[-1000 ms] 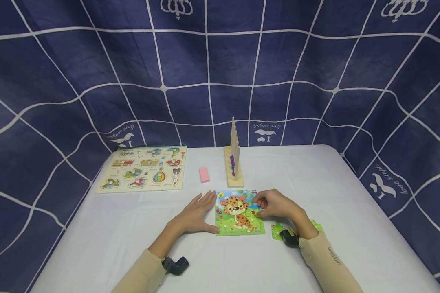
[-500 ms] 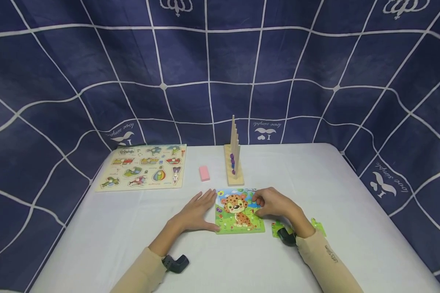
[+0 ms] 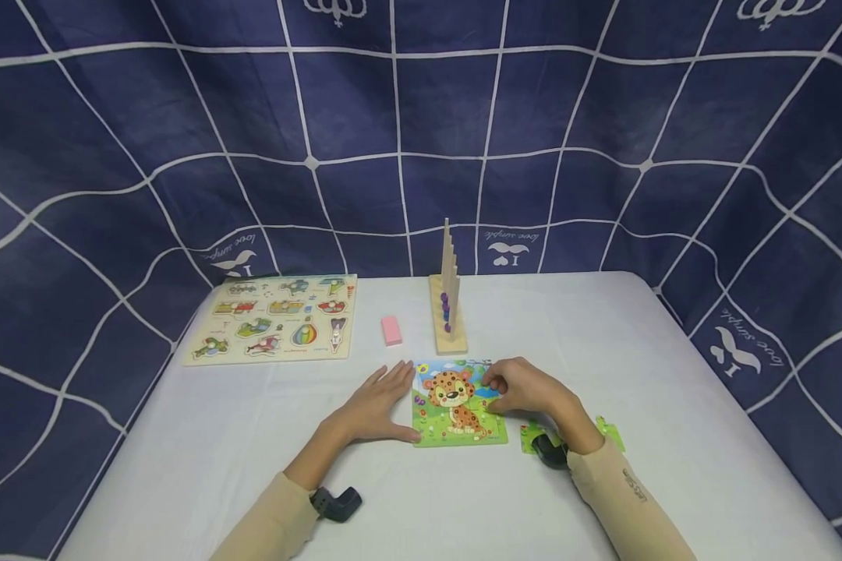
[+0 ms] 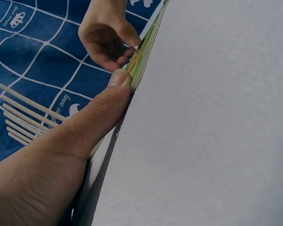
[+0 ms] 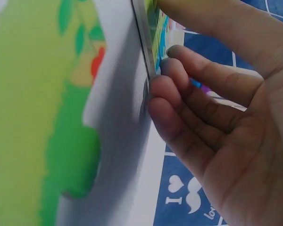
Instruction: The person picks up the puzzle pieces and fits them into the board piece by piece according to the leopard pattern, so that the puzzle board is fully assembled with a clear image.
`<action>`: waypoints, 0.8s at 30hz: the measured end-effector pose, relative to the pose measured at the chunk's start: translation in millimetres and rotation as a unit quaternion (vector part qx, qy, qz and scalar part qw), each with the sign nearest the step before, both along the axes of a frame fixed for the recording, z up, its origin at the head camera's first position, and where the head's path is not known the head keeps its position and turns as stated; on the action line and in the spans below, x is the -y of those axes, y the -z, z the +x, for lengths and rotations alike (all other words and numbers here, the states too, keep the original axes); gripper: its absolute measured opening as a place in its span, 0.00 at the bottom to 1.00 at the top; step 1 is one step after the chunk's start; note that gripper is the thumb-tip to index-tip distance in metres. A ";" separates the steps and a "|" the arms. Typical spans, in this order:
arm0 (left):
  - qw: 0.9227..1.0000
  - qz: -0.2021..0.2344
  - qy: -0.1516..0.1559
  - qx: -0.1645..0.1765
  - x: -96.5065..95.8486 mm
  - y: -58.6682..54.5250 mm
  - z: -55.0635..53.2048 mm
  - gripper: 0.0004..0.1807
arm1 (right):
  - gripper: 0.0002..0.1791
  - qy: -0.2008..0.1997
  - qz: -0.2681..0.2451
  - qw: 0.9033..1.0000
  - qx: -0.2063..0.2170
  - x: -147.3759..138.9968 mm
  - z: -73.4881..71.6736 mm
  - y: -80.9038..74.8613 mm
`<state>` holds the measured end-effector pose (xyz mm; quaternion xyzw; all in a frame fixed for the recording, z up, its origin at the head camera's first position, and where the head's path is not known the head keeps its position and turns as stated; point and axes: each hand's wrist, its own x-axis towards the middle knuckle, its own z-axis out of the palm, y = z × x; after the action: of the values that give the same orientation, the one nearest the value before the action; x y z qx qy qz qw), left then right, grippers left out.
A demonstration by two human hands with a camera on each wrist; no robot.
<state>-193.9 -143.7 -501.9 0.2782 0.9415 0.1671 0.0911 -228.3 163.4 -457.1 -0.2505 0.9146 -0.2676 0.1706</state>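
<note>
A jigsaw puzzle (image 3: 456, 425) with a cartoon spotted leopard on green lies flat on the white table. My left hand (image 3: 375, 409) rests along its left side with fingers spread; in the left wrist view its thumb (image 4: 115, 80) touches the puzzle's edge. At the puzzle's right side, my right hand (image 3: 529, 389) has its fingers curled, pinching a puzzle piece between thumb and index finger at the picture's surface; the hand hides most of that piece. Close up in the right wrist view, the curled fingers (image 5: 170, 113) are right at the board's edge.
Loose green puzzle pieces (image 3: 606, 435) lie under and beside the right wrist. Behind the puzzle stands a wooden peg stand (image 3: 451, 347) with several purple and blue beads. Left of it are a pink block (image 3: 390, 330) and a wooden vehicle puzzle board (image 3: 267, 354). A blue curtain (image 3: 421, 117) encloses the table.
Both hands stay nearly in place. The right thumb and fingers have shifted very slightly at the puzzle's right side; the whole view has tilted a little.
</note>
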 end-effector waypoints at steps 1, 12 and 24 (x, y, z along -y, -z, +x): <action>1.000 0.000 0.000 -0.001 0.2 -0.4 -0.3 0.69 | 0.18 -0.005 -0.008 1.000 0.001 0.0 -0.9 -0.3; 1.000 -0.005 -0.007 0.011 -0.8 1.0 1.9 0.70 | 0.13 -0.059 -0.042 0.997 -0.003 -0.9 -5.9 3.5; 1.000 -0.003 -0.009 0.011 -1.2 -1.2 1.5 0.70 | 0.12 -0.077 -0.039 0.996 -0.027 2.0 -5.4 3.5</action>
<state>-192.4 -142.5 -500.6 0.2674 0.9434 0.1684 0.1008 -233.7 161.4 -460.6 -0.3338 0.8857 -0.2824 0.1561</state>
